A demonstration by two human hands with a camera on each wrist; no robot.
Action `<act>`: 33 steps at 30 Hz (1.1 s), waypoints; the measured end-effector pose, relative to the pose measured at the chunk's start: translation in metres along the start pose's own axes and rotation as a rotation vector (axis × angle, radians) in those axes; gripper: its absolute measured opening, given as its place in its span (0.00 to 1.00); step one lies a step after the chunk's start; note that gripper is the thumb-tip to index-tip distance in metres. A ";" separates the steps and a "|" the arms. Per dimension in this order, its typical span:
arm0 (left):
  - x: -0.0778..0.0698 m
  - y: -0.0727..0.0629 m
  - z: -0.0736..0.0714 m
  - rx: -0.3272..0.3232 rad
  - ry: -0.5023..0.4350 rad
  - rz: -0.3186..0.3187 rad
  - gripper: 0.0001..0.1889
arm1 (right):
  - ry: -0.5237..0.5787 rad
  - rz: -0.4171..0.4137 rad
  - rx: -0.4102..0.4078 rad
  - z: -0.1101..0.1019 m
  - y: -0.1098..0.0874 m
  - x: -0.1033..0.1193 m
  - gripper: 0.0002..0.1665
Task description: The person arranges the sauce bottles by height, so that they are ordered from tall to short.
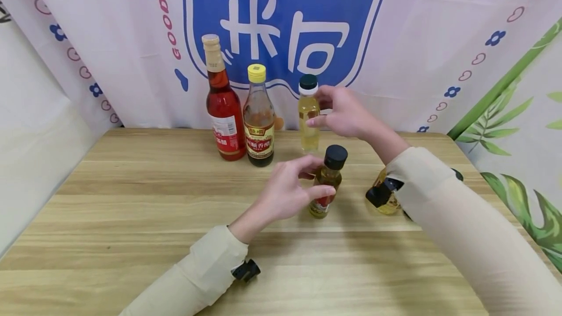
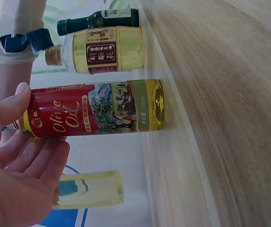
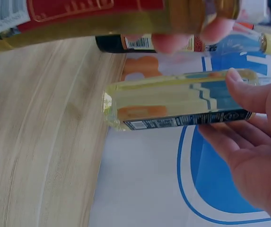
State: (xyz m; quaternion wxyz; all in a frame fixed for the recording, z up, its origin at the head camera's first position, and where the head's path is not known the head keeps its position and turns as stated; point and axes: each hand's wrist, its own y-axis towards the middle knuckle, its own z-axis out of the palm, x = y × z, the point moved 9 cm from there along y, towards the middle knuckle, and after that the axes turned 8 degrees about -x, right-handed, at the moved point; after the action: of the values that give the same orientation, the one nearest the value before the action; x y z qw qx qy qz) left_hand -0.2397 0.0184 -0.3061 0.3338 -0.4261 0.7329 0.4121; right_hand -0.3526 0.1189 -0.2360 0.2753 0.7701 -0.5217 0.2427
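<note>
My left hand (image 1: 287, 191) grips a small olive oil bottle (image 1: 322, 204) with a black cap, thumb on one side and fingers on the other. Its red "Olive Oil" label (image 2: 66, 111) faces the left wrist camera. Farther back, my right hand (image 1: 344, 113) holds a slim clear bottle (image 1: 309, 140) of pale yellow liquid by its upper part, between thumb and fingers. That bottle has a dark green cap over a white collar. In the right wrist view its side (image 3: 173, 101) shows a dark printed strip. Whether either base touches the table cannot be told.
Left of the clear bottle stand a tall red bottle (image 1: 226, 111) and a yellow-capped vinegar bottle (image 1: 259, 140). An oil bottle (image 2: 126, 49) and a dark green bottle (image 2: 111, 20) stand to the right, partly behind my right sleeve. A printed curtain (image 1: 395, 72) hangs behind the wooden table (image 1: 145, 199).
</note>
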 end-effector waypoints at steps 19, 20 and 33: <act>0.001 0.001 0.001 0.023 0.006 -0.029 0.24 | 0.167 0.028 0.053 0.018 0.030 -0.024 0.33; 0.001 0.001 0.001 0.023 0.009 -0.028 0.24 | 0.176 0.025 0.059 0.020 0.031 -0.025 0.33; 0.003 0.000 0.001 0.019 -0.004 -0.027 0.25 | 0.217 -0.024 0.139 0.046 0.033 -0.028 0.35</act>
State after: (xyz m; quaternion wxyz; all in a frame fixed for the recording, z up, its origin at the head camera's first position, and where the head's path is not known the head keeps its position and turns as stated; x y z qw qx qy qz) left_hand -0.2410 0.0182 -0.3085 0.3446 -0.4321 0.7303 0.4015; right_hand -0.3889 0.0965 -0.2826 0.2789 0.7628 -0.4615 0.3571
